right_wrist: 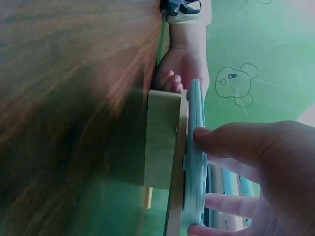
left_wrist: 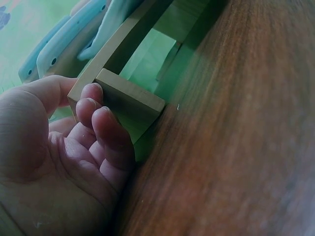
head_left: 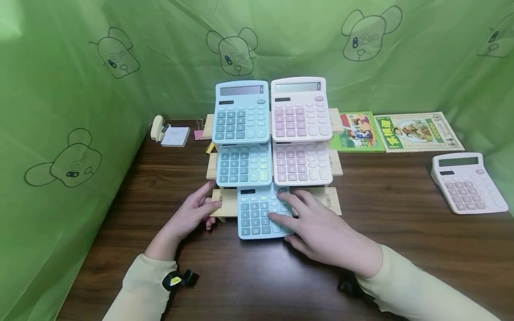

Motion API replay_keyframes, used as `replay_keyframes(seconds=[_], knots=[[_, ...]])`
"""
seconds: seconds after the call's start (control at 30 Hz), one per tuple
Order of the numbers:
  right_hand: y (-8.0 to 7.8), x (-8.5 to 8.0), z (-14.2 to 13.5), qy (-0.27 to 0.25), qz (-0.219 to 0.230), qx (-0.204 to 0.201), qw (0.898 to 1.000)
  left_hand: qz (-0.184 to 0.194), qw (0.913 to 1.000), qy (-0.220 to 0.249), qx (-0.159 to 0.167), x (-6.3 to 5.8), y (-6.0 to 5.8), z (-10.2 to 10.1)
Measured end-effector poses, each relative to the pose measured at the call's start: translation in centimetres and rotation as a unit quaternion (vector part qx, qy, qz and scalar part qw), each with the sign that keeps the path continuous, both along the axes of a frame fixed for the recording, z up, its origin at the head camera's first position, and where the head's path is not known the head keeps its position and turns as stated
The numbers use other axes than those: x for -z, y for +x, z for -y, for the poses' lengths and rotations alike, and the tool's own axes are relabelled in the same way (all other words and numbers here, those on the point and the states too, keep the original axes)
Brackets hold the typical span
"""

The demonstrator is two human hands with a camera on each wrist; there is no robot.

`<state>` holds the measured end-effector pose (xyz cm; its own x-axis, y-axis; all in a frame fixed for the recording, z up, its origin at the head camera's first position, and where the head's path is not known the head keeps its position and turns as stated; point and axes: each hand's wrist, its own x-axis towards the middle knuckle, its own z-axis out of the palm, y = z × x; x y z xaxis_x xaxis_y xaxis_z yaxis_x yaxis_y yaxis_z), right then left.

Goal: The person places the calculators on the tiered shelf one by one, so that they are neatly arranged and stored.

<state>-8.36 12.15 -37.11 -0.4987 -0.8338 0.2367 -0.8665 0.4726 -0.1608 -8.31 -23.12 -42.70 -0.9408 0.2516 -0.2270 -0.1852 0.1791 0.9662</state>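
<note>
My left hand (head_left: 192, 213) grips the left end of the lowest slat of a wooden stand (head_left: 226, 200). Its thumb lies on top of the slat, and curled fingers (left_wrist: 110, 132) show at the end support in the left wrist view. On that slat lies a blue calculator (head_left: 254, 218), its screen hidden under the tier above. My right hand (head_left: 321, 225) rests over the calculator's right side, fingertips on the keys and thumb near the lower right corner. The right wrist view shows the calculator (right_wrist: 196, 162) edge-on, with the thumb (right_wrist: 211, 140) against it.
Higher on the stand sit two blue calculators, one on the top tier (head_left: 241, 111), and two pink ones, one on the top tier (head_left: 301, 109). Another pink calculator (head_left: 470, 183) stands at right. Behind are books (head_left: 419, 131), a stapler (head_left: 158, 128), a notepad (head_left: 175, 136) and a binder clip (head_left: 198, 133).
</note>
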Motion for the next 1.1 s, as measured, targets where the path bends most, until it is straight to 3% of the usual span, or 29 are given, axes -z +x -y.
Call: replay_keyframes(seconds=[0.83, 1.1], knots=[[-0.9, 0.2, 3.1, -0.004, 0.003, 0.029, 1.0, -0.011, 0.9998, 0.013, 0.006, 0.1, -0.1, 0.0], [-1.1, 0.5, 4.1, -0.02, 0.012, 0.016, 1.0, -0.018, 0.9996, 0.014, 0.019, 0.1, -0.2, 0.2]])
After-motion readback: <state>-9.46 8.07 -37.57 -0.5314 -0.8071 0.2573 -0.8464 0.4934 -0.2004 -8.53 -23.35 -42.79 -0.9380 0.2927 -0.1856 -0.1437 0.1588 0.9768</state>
